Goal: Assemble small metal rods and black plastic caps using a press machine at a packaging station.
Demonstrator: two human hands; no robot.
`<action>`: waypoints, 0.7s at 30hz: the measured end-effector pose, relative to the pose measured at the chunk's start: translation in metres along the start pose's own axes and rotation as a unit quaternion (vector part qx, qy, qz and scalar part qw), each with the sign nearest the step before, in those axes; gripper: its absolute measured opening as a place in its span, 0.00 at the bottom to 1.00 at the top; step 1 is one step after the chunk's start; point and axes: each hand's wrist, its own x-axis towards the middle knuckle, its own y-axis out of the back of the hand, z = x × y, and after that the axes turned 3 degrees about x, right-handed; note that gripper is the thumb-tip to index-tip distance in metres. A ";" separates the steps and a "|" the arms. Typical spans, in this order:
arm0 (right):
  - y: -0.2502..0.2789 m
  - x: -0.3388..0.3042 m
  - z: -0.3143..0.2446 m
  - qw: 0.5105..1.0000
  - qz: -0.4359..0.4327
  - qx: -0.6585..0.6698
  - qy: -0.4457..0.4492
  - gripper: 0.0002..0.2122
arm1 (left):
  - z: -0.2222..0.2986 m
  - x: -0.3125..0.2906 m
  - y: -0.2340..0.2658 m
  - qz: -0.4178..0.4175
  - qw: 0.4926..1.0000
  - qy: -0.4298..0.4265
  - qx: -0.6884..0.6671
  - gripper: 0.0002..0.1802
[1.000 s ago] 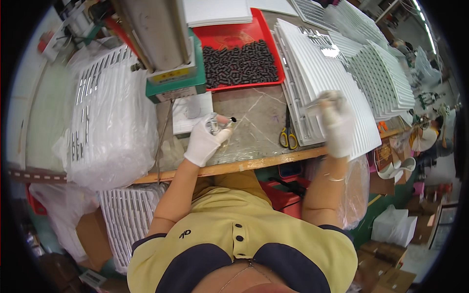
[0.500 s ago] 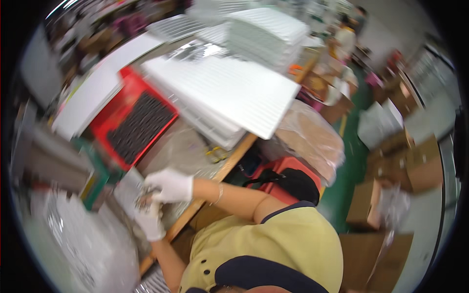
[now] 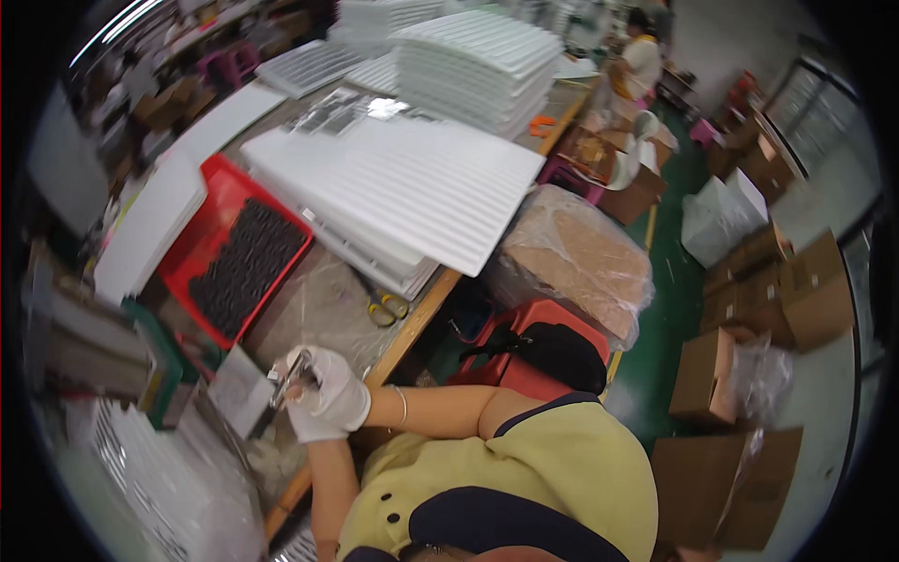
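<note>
Both hands wear white gloves and meet over the near edge of the workbench, close together. My right hand [image 3: 342, 386] is closed, with a small shiny metal piece [image 3: 298, 373] at its fingers; the exact kind of piece cannot be made out. My left hand [image 3: 314, 426] is pressed against it from below, its fingers closed around the same piece and partly hidden. Just left of the hands lies a flat pale sheet [image 3: 240, 389]. Beyond them, a red tray [image 3: 178, 265] holds rows of small black parts [image 3: 251, 262]. Scissors with yellow-and-black handles [image 3: 386, 309] lie on the bench.
White ribbed panels [image 3: 403, 183] are stacked on the bench, with a taller stack [image 3: 478, 70] behind. A green-edged device [image 3: 164, 370] stands left, beside clear plastic wrapping [image 3: 169, 478]. A black bag [image 3: 559, 358] rests on a red stool [image 3: 538, 318]. Cardboard boxes [image 3: 815, 281] line the right; a person [image 3: 640, 66] is far off.
My hands have drawn closer together, the left one moving in beneath the right, and the metal piece now shows above the fingers. The whole view has shifted slightly and become sharper.
</note>
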 end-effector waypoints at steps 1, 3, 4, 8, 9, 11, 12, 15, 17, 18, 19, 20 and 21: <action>0.012 0.004 0.015 0.990 -0.025 -0.132 0.042 0.08 | -0.008 -0.001 -0.009 0.050 0.999 0.005 0.012 0.16; 0.001 0.009 -0.001 0.986 0.026 -0.164 0.006 0.08 | -0.021 -0.012 -0.032 0.170 0.985 -0.012 0.024 0.13; -0.009 0.016 -0.012 0.967 0.003 -0.247 0.057 0.09 | -0.021 -0.020 -0.045 0.235 0.971 -0.025 0.028 0.12; -0.001 0.036 0.028 0.961 -0.042 -0.248 -0.112 0.12 | 0.033 -0.054 -0.103 0.424 0.892 -0.134 0.084 0.07; 0.001 0.047 0.046 0.937 -0.076 -0.316 -0.128 0.13 | 0.041 -0.071 -0.090 0.413 0.883 -0.170 0.145 0.09; -0.013 0.062 0.064 0.871 -0.142 -0.461 -0.097 0.13 | 0.073 -0.106 -0.105 0.410 0.839 -0.214 0.288 0.10; -0.019 0.066 0.076 0.858 -0.160 -0.475 -0.110 0.13 | 0.091 -0.124 -0.114 0.413 0.816 -0.196 0.353 0.10; -0.032 0.073 0.114 0.873 -0.227 -0.427 -0.061 0.13 | 0.139 -0.164 -0.132 0.480 0.721 -0.203 0.458 0.12; -0.035 0.075 0.120 0.791 -0.259 -0.555 -0.011 0.17 | 0.169 -0.180 -0.140 0.518 0.625 -0.244 0.530 0.13; -0.029 0.075 0.125 0.783 -0.250 -0.569 0.005 0.16 | 0.187 -0.186 -0.139 0.538 0.530 -0.275 0.595 0.13; -0.024 0.076 0.124 0.794 -0.248 -0.554 -0.024 0.16 | 0.205 -0.192 -0.131 0.545 0.517 -0.281 0.597 0.13; -0.025 0.078 0.117 0.791 -0.242 -0.562 -0.030 0.16 | 0.222 -0.198 -0.120 0.577 0.463 -0.293 0.605 0.12; -0.026 0.078 0.111 0.787 -0.234 -0.568 -0.059 0.17 | 0.240 -0.203 -0.110 0.608 0.410 -0.302 0.610 0.11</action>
